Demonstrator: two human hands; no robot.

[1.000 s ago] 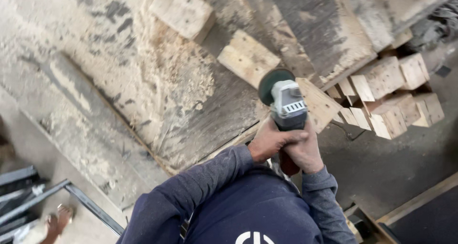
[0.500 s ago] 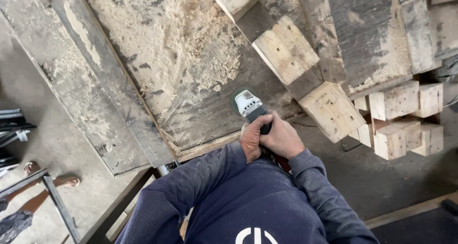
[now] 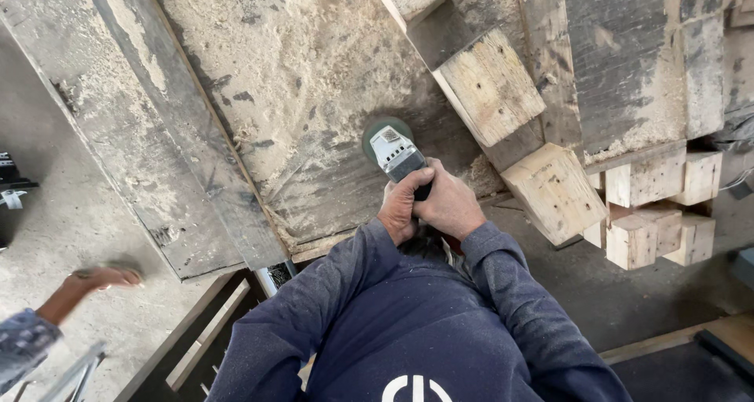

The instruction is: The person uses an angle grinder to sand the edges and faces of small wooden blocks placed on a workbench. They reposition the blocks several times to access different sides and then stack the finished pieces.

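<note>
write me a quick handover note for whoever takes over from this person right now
Left hand and right hand: both wrapped around the handle of the angle grinder, side by side.
Grinder: head pressed to the big sawdust-covered wooden panel, near its lower edge.
Done: cannot tell how much of the panel has been worked; loose sawdust lies over most of it.
Left: dark weathered patches show around the grinder.
Nearby: wooden blocks stacked at right; another person's hand at lower left, apart from the tool.

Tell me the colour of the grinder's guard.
Green, on the grinder both hands grip; head view shows it.
</note>
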